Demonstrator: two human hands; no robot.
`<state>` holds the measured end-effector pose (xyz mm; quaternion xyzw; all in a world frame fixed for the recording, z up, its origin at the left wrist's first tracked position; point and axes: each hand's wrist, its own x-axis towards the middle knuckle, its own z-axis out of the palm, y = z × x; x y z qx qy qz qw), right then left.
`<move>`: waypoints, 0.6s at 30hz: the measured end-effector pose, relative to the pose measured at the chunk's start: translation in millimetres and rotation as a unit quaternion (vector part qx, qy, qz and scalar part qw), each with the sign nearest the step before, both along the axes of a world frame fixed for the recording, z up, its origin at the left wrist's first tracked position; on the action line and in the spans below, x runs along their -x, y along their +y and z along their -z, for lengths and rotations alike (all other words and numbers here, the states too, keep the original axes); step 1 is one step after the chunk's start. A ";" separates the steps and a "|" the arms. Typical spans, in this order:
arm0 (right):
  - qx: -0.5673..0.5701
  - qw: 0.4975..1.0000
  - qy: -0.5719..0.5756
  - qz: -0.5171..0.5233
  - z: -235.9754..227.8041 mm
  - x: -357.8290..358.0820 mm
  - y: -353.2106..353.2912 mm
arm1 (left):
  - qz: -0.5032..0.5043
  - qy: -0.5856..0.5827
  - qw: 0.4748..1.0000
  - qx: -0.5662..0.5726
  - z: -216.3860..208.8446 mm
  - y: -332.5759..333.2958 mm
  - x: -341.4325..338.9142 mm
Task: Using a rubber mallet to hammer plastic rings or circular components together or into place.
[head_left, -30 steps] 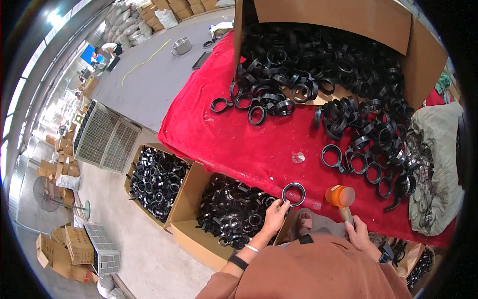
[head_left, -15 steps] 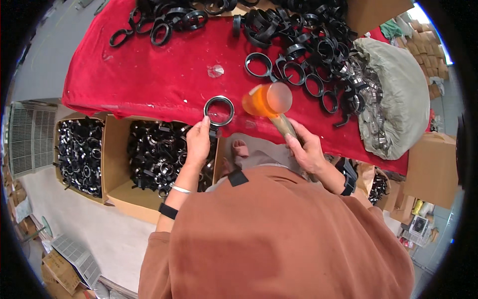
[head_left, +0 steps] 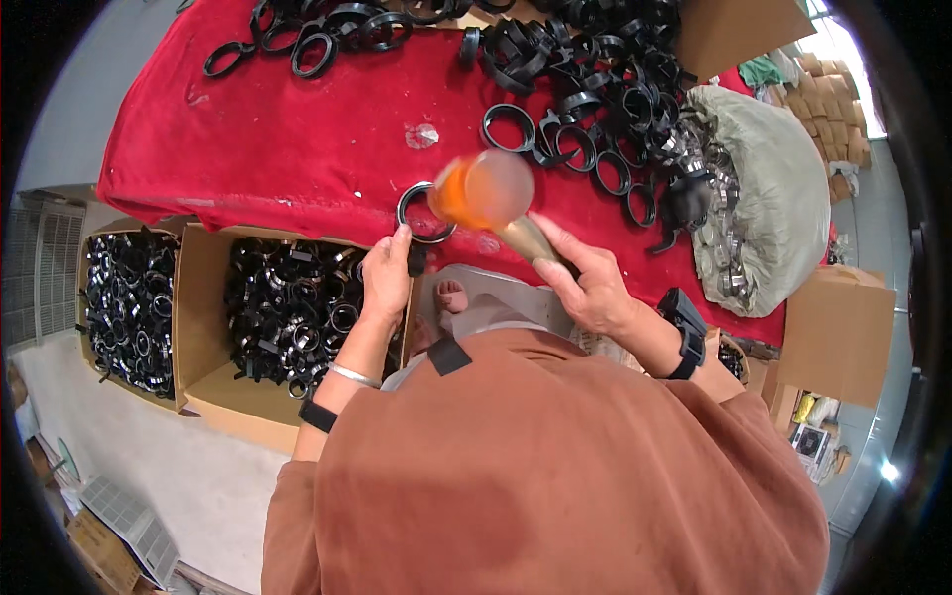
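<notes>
My left hand (head_left: pixel 387 276) is closed on the handle end of a black ring (head_left: pixel 405 210) that lies at the near edge of the red cloth. A shiny metal band seems to line the ring's inside. In my right hand (head_left: pixel 593 283) is the handle of a mallet (head_left: pixel 484 190) with an orange, translucent head and a pale round face. The mallet's head is blurred and covers the right part of the ring from this view; whether the two touch, I cannot tell.
Black rings (head_left: pixel 555 59) are heaped at the back of the red-covered table (head_left: pixel 288 129). A pale sack (head_left: pixel 769 198) with metal bands stands on the right. Below the left edge, cardboard boxes (head_left: pixel 193 317) hold many ring parts. Another box (head_left: pixel 838 337) is at the right.
The mallet has swung left, from beside the ring to over its right part. My right hand moved left with it. The left hand still holds the ring at the table's edge.
</notes>
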<state>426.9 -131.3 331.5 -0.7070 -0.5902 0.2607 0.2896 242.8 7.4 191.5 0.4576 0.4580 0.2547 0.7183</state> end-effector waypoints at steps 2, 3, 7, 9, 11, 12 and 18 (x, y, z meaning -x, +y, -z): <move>-0.082 0.994 0.061 0.040 -24.9 13.9 20.3 | -0.005 -0.054 0.998 0.044 -12.8 -2.3 -2.1; -0.130 0.986 0.089 0.049 -35.0 21.1 31.0 | -0.006 -0.060 0.997 0.043 -11.0 -2.7 -2.2; -0.199 0.980 -0.030 -0.002 -1.0 26.7 52.8 | -0.025 -0.057 0.997 0.042 -8.6 -8.1 -1.3; 0.030 0.998 -0.051 -0.006 9.9 25.1 60.8 | -0.026 -0.008 0.999 0.024 -4.9 -6.1 -1.2; 0.016 0.999 -0.027 -0.007 15.0 11.1 75.0 | -0.038 -0.026 0.999 0.021 9.5 -3.2 -8.5; -0.054 0.997 -0.046 -0.025 8.6 13.2 80.2 | -0.045 -0.035 0.998 0.024 4.0 -5.7 -8.2; 0.021 0.978 0.137 0.155 -68.8 26.0 62.5 | -0.056 -0.065 0.992 0.095 0.2 -2.1 2.0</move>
